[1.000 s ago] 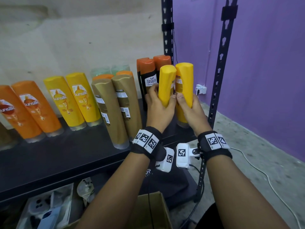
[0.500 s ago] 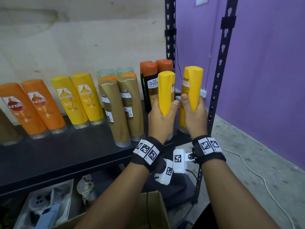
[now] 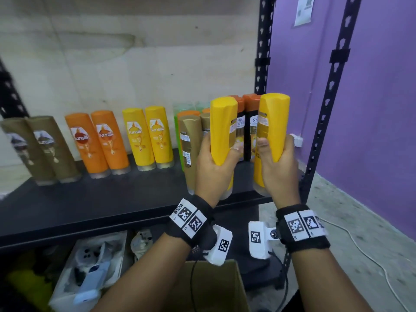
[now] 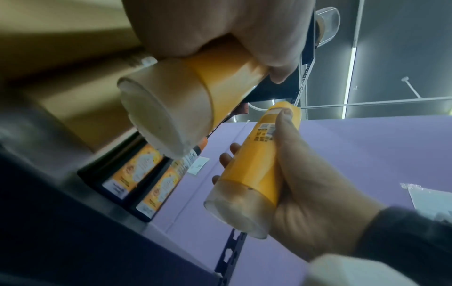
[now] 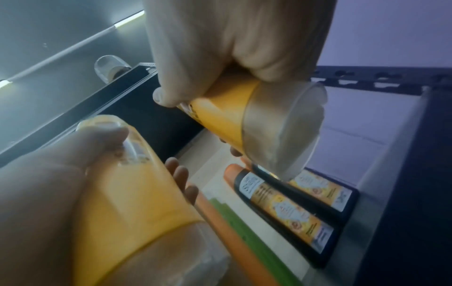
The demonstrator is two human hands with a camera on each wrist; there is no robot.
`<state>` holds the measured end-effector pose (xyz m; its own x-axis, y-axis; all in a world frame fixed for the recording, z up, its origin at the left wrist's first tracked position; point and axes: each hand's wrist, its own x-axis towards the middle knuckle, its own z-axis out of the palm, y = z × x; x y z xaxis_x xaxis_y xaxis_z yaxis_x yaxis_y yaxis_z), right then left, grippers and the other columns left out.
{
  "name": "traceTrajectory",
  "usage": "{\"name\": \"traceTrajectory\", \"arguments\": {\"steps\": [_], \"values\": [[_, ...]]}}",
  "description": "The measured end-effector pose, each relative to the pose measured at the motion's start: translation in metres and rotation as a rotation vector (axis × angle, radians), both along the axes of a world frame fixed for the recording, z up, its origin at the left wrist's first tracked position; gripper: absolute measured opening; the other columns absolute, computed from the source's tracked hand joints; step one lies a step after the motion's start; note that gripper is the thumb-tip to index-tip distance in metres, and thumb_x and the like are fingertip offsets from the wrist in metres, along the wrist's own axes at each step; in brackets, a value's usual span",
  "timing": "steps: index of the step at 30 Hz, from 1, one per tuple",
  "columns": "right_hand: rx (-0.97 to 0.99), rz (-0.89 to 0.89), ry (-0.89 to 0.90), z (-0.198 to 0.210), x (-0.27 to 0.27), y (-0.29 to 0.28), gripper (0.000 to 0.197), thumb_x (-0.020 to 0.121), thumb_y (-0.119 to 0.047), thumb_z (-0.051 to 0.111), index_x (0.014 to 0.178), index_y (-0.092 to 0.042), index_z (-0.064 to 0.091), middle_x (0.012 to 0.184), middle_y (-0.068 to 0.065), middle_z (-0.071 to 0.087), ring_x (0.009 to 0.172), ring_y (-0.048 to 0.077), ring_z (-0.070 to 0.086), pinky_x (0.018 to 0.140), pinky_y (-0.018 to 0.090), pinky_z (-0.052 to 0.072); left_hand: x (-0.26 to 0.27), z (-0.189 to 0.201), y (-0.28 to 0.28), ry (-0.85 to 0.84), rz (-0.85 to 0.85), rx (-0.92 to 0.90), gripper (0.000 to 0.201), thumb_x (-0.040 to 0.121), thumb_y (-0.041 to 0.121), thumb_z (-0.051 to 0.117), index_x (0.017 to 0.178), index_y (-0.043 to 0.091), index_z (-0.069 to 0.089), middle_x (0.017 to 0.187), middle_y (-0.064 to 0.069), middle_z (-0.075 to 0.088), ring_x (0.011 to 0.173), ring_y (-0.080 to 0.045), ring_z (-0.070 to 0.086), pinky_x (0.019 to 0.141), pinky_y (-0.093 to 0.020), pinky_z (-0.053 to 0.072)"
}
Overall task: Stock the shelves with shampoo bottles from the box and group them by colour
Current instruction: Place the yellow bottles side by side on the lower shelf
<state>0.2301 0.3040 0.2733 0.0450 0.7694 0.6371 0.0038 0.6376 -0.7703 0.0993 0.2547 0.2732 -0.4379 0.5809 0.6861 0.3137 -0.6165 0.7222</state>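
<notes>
Since the earlier frame both yellow bottles have lifted off the black shelf [image 3: 94,206] and drawn apart. Behind stand a pale wall [image 3: 135,64] and a purple wall [image 3: 378,109]. The left hand [image 3: 213,167] grips one yellow bottle [image 3: 222,127], the right hand [image 3: 279,167] the other yellow bottle [image 3: 272,122], near the shelf's right end.

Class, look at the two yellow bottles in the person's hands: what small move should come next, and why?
Probably carry both leftwards. The left hand and the right hand each grip a yellow bottle above the shelf, in front of black bottles, while the standing yellow pair is further left.
</notes>
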Motion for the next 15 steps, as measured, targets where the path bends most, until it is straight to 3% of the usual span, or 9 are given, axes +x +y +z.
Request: {"name": "traceTrajectory", "arguments": {"steps": [2, 5, 8, 11, 15], "values": [[0.034, 0.049, -0.012, 0.001, -0.012, -0.012, 0.055, 0.086, -0.080, 0.051, 0.122, -0.040, 0.047, 0.099, -0.040, 0.061, 0.091, -0.013, 0.063, 0.071, 0.002, 0.045, -0.011, 0.003, -0.014, 0.019, 0.019, 0.019, 0.036, 0.089, 0.046, 0.069, 0.123, 0.038, 0.058, 0.107, 0.013, 0.071, 0.099, -0.013, 0.071, 0.085, -0.034, 0.060], [0.053, 0.105, -0.023, 0.004, -0.030, -0.026, 0.042, 0.084, -0.081, 0.053, 0.115, -0.054, 0.046, 0.101, -0.037, 0.062, 0.093, -0.007, 0.065, 0.075, 0.009, 0.050, -0.028, 0.007, -0.032, 0.064, 0.082, 0.024, 0.044, 0.089, 0.047, 0.069, 0.129, 0.032, 0.057, 0.111, 0.018, 0.070, 0.102, -0.004, 0.069, 0.081, -0.015, 0.054], [0.062, 0.161, 0.003, 0.005, -0.048, -0.038, 0.036, 0.083, -0.082, 0.053, 0.114, -0.065, 0.046, 0.105, -0.034, 0.064, 0.098, -0.006, 0.066, 0.078, 0.009, 0.050, -0.045, 0.009, -0.049, 0.086, 0.127, 0.042, 0.045, 0.089, 0.046, 0.070, 0.131, 0.035, 0.057, 0.113, 0.018, 0.070, 0.105, -0.003, 0.068, 0.084, -0.015, 0.053], [0.082, 0.249, 0.027, 0.005, -0.067, -0.052, 0.036, 0.084, -0.081, 0.053, 0.116, -0.065, 0.048, 0.110, -0.032, 0.066, 0.103, -0.005, 0.066, 0.080, 0.008, 0.050, -0.062, 0.009, -0.064, 0.071, 0.162, 0.053, 0.037, 0.088, 0.046, 0.070, 0.123, 0.045, 0.056, 0.112, 0.019, 0.070, 0.103, -0.002, 0.068, 0.084, -0.015, 0.053], [0.078, 0.364, 0.032, -0.001, -0.096, -0.068, 0.038, 0.084, -0.080, 0.054, 0.119, -0.065, 0.050, 0.113, -0.031, 0.067, 0.106, -0.004, 0.066, 0.082, 0.009, 0.050, -0.085, 0.003, -0.080, 0.045, 0.205, 0.038, 0.039, 0.089, 0.040, 0.070, 0.126, 0.035, 0.057, 0.112, 0.022, 0.070, 0.103, 0.000, 0.068, 0.082, -0.013, 0.052]]}}
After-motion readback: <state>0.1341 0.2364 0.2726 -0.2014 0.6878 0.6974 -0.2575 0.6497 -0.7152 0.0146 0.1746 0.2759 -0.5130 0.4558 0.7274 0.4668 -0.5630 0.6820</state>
